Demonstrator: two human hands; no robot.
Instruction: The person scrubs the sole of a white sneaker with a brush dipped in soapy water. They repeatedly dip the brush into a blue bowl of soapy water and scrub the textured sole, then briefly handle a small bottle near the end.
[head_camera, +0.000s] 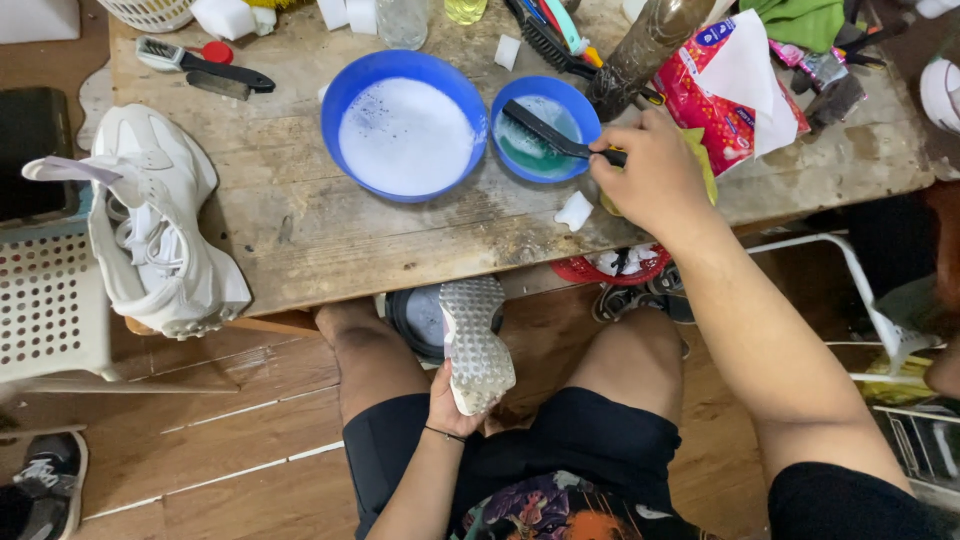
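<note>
Two blue bowls are sitting on the table: a big one (404, 125) holding white foam and a small one (546, 128) holding greenish water. Three brushes are showing: one (556, 134) dipping into the small bowl, one (201, 66) lying at the far left, one (548, 44) lying at the back. Two white shoes are showing: one (155, 222) resting at the table's left edge, one (476, 343) turning its sole up.
</note>
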